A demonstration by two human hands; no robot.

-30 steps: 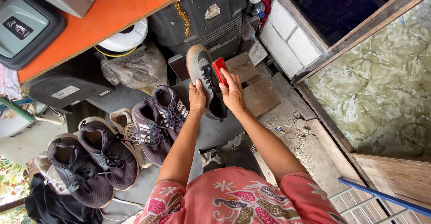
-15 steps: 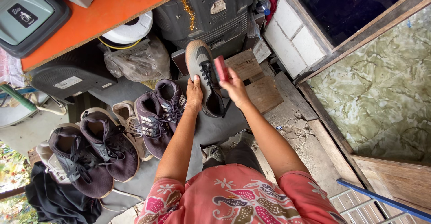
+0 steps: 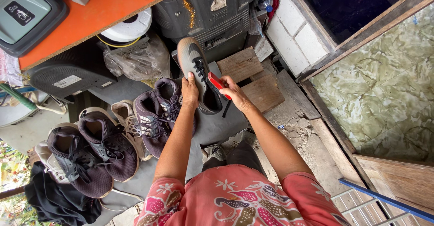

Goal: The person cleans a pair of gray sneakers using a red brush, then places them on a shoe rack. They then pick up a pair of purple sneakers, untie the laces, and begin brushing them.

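Note:
A grey sneaker with black laces (image 3: 195,67) is held up at the middle of the head view. My left hand (image 3: 189,91) grips its left side near the opening. My right hand (image 3: 233,93) is closed around a red brush (image 3: 218,84) that rests against the shoe's right side at the collar. Both forearms reach forward from my pink floral shirt (image 3: 235,203).
Dark purple sneakers (image 3: 156,113) and more shoes (image 3: 90,151) lie in a row at left on the concrete floor. An orange table (image 3: 99,13) with a grey box (image 3: 27,15) overhangs. Wooden boards (image 3: 251,79), an old television back (image 3: 208,9) and a green tiled surface (image 3: 389,99) surround me.
The sneaker and both hands have stayed together, shifting slightly lower and left in view as my head moved. The brush has slid a little along the shoe's side.

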